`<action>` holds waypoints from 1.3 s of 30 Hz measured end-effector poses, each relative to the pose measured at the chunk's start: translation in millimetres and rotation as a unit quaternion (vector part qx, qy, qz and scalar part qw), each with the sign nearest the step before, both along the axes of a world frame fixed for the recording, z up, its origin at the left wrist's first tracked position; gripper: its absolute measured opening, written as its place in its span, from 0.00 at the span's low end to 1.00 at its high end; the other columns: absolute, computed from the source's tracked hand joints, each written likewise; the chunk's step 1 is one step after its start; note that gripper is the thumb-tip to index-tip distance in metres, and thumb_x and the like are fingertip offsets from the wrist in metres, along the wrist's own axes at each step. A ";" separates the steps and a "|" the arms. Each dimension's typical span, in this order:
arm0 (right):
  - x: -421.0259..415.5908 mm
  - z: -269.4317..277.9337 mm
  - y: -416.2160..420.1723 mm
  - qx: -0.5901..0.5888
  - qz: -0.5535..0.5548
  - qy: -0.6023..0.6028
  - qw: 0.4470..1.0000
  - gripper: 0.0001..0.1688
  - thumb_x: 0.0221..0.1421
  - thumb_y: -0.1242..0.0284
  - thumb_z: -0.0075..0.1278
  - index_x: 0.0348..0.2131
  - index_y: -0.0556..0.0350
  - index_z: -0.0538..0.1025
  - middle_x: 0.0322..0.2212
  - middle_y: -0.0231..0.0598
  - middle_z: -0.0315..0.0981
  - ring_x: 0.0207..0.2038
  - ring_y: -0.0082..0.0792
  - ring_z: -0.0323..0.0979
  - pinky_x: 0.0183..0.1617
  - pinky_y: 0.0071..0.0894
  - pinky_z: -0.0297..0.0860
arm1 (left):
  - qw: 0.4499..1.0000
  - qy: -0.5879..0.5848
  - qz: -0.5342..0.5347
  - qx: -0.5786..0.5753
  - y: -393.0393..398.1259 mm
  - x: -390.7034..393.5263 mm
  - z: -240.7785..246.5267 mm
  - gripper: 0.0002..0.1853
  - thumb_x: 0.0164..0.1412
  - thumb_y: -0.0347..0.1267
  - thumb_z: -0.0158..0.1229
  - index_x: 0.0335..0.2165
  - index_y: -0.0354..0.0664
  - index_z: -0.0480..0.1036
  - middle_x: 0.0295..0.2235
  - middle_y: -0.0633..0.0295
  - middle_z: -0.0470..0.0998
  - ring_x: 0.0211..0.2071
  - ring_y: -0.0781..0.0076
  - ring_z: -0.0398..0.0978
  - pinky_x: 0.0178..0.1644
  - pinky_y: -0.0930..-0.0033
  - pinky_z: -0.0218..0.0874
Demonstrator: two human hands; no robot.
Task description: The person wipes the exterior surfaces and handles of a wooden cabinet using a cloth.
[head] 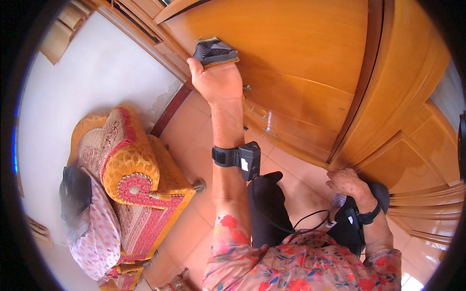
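My left hand (218, 82), palm up at the end of the outstretched arm, grips a folded dark grey and black striped cloth (215, 52) with a brown edge. The cloth is against or close to the glossy orange-brown wooden cabinet front (291, 47); contact cannot be made out. My right hand (347, 183), its back to the camera and fingers loosely bent, is over my right knee, near the cabinet's lower corner. Nothing shows in it; its underside is hidden. Each forearm has a black strap with a small device (249, 161), and a black cable runs across my lap.
At left, a gold and red patterned upholstered sofa (136, 171) stands by a white wall (105, 62), with a spotted cloth (96, 240) and a dark item on it. Drawers with metal handles (258, 113) are low on the cabinet. Reddish floor tiles (185, 123) lie between sofa and cabinet.
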State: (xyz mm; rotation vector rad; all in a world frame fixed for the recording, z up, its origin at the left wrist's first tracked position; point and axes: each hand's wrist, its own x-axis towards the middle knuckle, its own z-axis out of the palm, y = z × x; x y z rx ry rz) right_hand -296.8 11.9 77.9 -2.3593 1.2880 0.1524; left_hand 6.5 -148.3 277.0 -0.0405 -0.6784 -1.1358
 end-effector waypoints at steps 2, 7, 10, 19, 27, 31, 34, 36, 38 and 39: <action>4.8 2.7 1.9 0.010 0.010 0.001 1.000 0.14 0.48 0.66 0.47 0.28 0.60 0.71 0.26 0.51 0.71 0.34 0.52 0.70 0.37 0.46 0.65 | 0.999 -0.008 -0.024 -0.037 6.8 -0.4 0.3 0.25 0.66 0.45 0.29 0.43 0.38 0.66 0.42 0.62 0.70 0.44 0.64 0.66 0.51 0.63 0.55; 4.0 9.2 1.4 0.031 0.000 0.023 0.999 0.15 0.49 0.64 0.46 0.29 0.60 0.71 0.26 0.51 0.71 0.34 0.52 0.70 0.37 0.46 0.65 | 0.997 -0.021 0.057 0.054 41.8 -22.6 0.0 0.27 0.66 0.43 0.25 0.43 0.33 0.64 0.44 0.53 0.70 0.46 0.56 0.66 0.52 0.56 0.55; 1.4 6.4 0.9 0.005 0.004 0.007 1.000 0.16 0.49 0.64 0.45 0.28 0.60 0.71 0.26 0.51 0.71 0.35 0.52 0.70 0.37 0.47 0.65 | 0.982 -0.068 0.172 0.036 44.7 -12.3 -2.3 0.24 0.65 0.45 0.30 0.41 0.37 0.66 0.39 0.57 0.73 0.39 0.62 0.71 0.44 0.61 0.62; 4.2 -0.5 0.4 0.014 0.005 -0.014 1.000 0.17 0.47 0.63 0.46 0.28 0.61 0.72 0.25 0.53 0.72 0.34 0.53 0.70 0.37 0.47 0.65 | 0.888 -0.244 0.366 0.138 -26.5 26.2 -6.7 0.15 0.62 0.44 0.43 0.34 0.44 0.65 0.30 0.73 0.67 0.27 0.83 0.62 0.26 0.79 0.53; 6.0 2.1 -1.6 0.032 0.013 0.023 0.999 0.17 0.48 0.63 0.45 0.30 0.61 0.72 0.28 0.53 0.72 0.36 0.53 0.70 0.38 0.47 0.65 | 0.904 -0.247 0.324 0.132 -2.0 -24.2 -8.2 0.19 0.63 0.44 0.42 0.30 0.37 0.65 0.28 0.68 0.65 0.28 0.79 0.59 0.32 0.74 0.55; 18.9 17.6 -1.5 0.050 -0.019 0.048 0.997 0.18 0.48 0.63 0.45 0.31 0.61 0.73 0.29 0.53 0.73 0.37 0.53 0.70 0.39 0.46 0.65 | 0.793 -0.405 0.434 0.136 -2.3 -34.1 -25.7 0.31 0.63 0.48 0.36 0.40 0.23 0.63 0.40 0.51 0.70 0.39 0.60 0.67 0.45 0.62 0.57; 16.7 6.3 -2.3 0.044 -0.005 0.050 0.998 0.18 0.48 0.63 0.45 0.32 0.60 0.73 0.29 0.53 0.72 0.36 0.53 0.70 0.38 0.46 0.65 | 0.764 -0.472 0.409 0.162 10.3 -29.9 -23.7 0.24 0.63 0.45 0.39 0.32 0.31 0.65 0.30 0.61 0.66 0.32 0.70 0.62 0.39 0.68 0.55; 8.1 -4.5 -3.7 0.047 -0.010 0.044 0.998 0.18 0.48 0.63 0.45 0.31 0.60 0.73 0.28 0.54 0.72 0.36 0.53 0.70 0.38 0.47 0.65 | 0.726 -0.524 0.420 0.150 28.6 -39.0 -13.3 0.26 0.62 0.44 0.40 0.40 0.27 0.65 0.38 0.50 0.70 0.40 0.58 0.66 0.47 0.61 0.55; 3.0 -14.3 -3.3 0.048 -0.008 0.037 0.998 0.17 0.48 0.63 0.45 0.31 0.60 0.73 0.28 0.54 0.72 0.36 0.53 0.69 0.38 0.47 0.65 | 0.604 -0.571 0.547 0.098 23.6 -34.0 -26.2 0.30 0.61 0.46 0.38 0.39 0.24 0.66 0.41 0.40 0.69 0.44 0.51 0.65 0.51 0.60 0.53; 1.1 -18.4 -3.8 0.045 -0.007 0.033 0.998 0.17 0.48 0.63 0.45 0.31 0.60 0.73 0.28 0.54 0.72 0.36 0.53 0.69 0.38 0.47 0.65 | 0.611 -0.559 0.550 0.107 21.3 -30.4 -30.0 0.31 0.62 0.47 0.37 0.35 0.23 0.67 0.38 0.41 0.70 0.42 0.52 0.66 0.49 0.60 0.55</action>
